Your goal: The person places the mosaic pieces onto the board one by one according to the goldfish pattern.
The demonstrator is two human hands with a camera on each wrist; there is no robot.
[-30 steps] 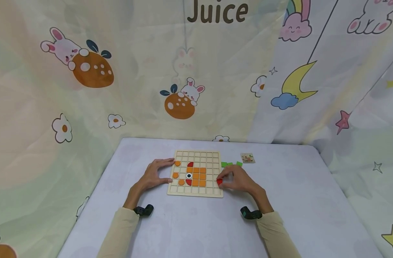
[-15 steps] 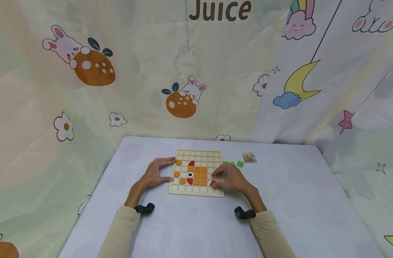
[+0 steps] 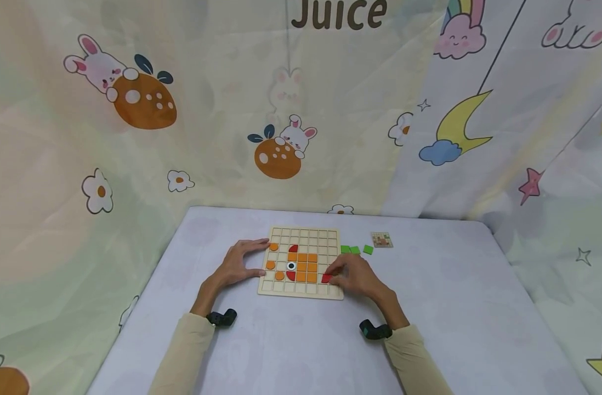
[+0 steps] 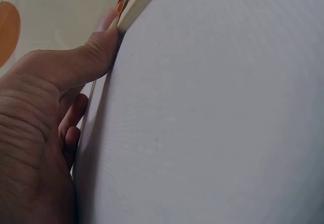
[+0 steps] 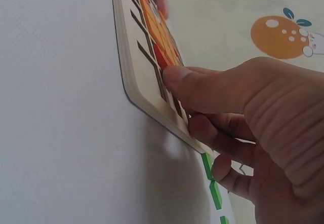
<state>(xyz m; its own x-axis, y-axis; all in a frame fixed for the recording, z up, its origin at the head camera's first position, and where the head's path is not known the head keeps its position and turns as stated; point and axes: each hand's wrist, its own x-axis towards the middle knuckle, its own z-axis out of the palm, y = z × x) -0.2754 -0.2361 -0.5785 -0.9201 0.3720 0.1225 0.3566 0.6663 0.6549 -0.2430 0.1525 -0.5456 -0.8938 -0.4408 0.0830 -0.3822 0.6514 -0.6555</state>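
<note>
My left hand (image 3: 235, 267) rests against the left edge of a square wooden grid board (image 3: 301, 289), thumb and fingers spread apart along it. In the left wrist view the thumb touches the board's side. Over the board's right part, my right hand (image 3: 355, 271) pinches a small red tile (image 3: 325, 278) in the grid. Its shape is partly hidden by the thumb (image 5: 179, 77). Left of it, orange square tiles (image 3: 307, 267) form a block. Red quarter-round pieces (image 3: 293, 248) and a round eye piece (image 3: 291, 266) adjoin them.
Three loose orange discs (image 3: 273, 247) lie along the board's left side. Green square tiles (image 3: 355, 250) lie by its upper right edge, near a small picture card (image 3: 382, 240). A printed cloth backdrop (image 3: 222, 109) rises behind the white table (image 3: 301, 351).
My right hand has moved left, bringing the red tile from the board's right edge onto the grid. Its thumb and fingers have drawn together on the tile. The left hand holds its place.
</note>
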